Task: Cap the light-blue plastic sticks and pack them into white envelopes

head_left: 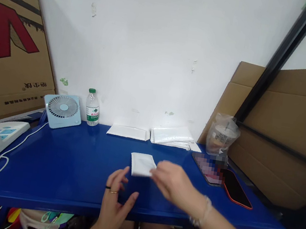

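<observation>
A small white rectangular packet (142,164), perhaps paper or a folded sleeve, is near the middle of the blue table. My right hand (170,181) pinches its right edge between thumb and fingers; a beaded bracelet circles that wrist. To the left and nearer to me, my left hand (116,197) is apart from the packet, its fingers loosely curved and thumb spread, with nothing in it. Two rings show on its fingers. Behind, against the wall, lie a flat white packet (128,132) and a stack of white packets (172,136).
On the blue table (74,168) stand a light-blue fan (63,111) and a water bottle (92,109). A power strip (7,132) with white cables lies left. At right are two phones (238,189) (205,168) and a bagged drink cup (222,137). Cardboard flanks both sides.
</observation>
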Demonstrator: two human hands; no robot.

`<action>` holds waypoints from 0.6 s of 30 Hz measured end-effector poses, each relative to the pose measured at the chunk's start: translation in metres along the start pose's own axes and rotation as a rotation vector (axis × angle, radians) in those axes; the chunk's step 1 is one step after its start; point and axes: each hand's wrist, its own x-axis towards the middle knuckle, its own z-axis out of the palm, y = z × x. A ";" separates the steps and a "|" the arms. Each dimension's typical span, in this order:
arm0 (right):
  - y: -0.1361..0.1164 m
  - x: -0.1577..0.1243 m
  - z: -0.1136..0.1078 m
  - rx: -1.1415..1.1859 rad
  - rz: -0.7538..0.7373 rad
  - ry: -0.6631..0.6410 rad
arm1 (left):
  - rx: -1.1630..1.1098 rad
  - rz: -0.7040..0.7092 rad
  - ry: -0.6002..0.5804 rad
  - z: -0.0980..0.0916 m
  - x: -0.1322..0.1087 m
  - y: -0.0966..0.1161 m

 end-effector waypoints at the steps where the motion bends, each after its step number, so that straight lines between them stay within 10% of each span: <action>1: 0.011 0.022 -0.012 0.055 0.043 0.030 | -0.017 -0.067 0.078 0.000 0.000 -0.001; 5: 0.066 0.110 -0.023 0.394 0.358 0.276 | -0.076 -0.098 0.104 0.003 -0.003 0.001; 9: 0.116 0.166 0.033 0.765 0.748 0.333 | -0.097 -0.132 0.109 0.011 -0.005 0.004; 14: 0.144 0.173 0.121 0.604 0.881 0.205 | -0.062 -0.132 0.109 0.019 -0.006 -0.003; 18: 0.155 0.159 0.149 0.342 0.898 0.060 | -0.014 -0.109 0.083 0.022 -0.010 -0.009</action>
